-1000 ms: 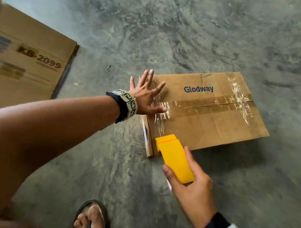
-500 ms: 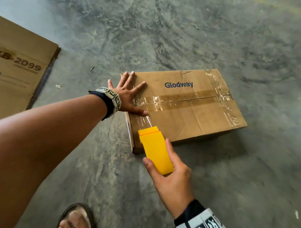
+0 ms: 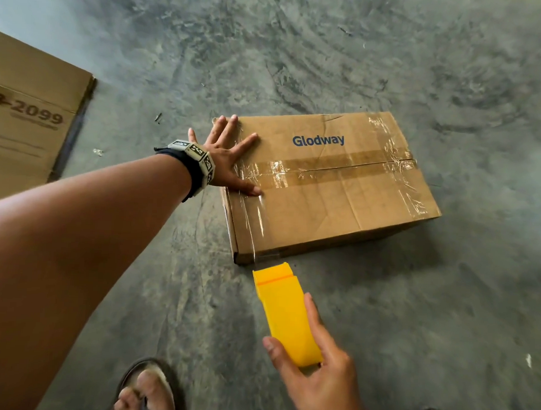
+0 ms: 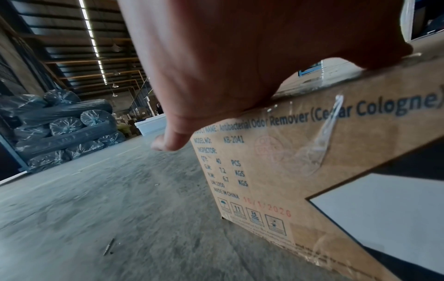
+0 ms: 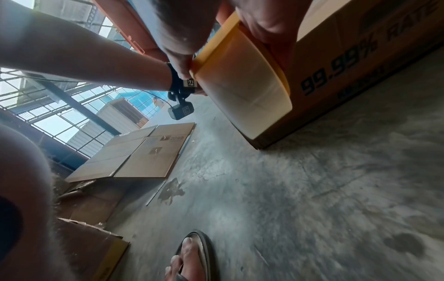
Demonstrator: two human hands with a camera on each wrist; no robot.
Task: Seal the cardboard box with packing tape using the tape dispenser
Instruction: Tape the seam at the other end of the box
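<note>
A brown "Glodway" cardboard box (image 3: 333, 204) sits on the concrete floor, its top seam covered by a strip of clear tape (image 3: 325, 170). My left hand (image 3: 226, 160) lies flat with spread fingers on the box's top left corner; in the left wrist view the palm (image 4: 216, 62) presses the top edge above the printed side (image 4: 300, 152). My right hand (image 3: 315, 375) grips the yellow tape dispenser (image 3: 285, 312), whose front end is just below the box's near bottom edge. A fresh clear strip (image 3: 253, 222) runs down the box's left end. The tape roll (image 5: 242, 83) shows in the right wrist view.
A flattened cardboard sheet (image 3: 27, 119) marked 2099 lies at the left, seen also as flattened cardboard (image 5: 141, 154) in the right wrist view. My sandalled feet (image 3: 147, 390) stand near the bottom edge. Wrapped bundles (image 4: 62, 123) are stacked far off.
My right hand has drawn the dispenser toward me, from the box's top over its near edge and down to the floor side, laying tape. The left hand stayed pressed on the corner.
</note>
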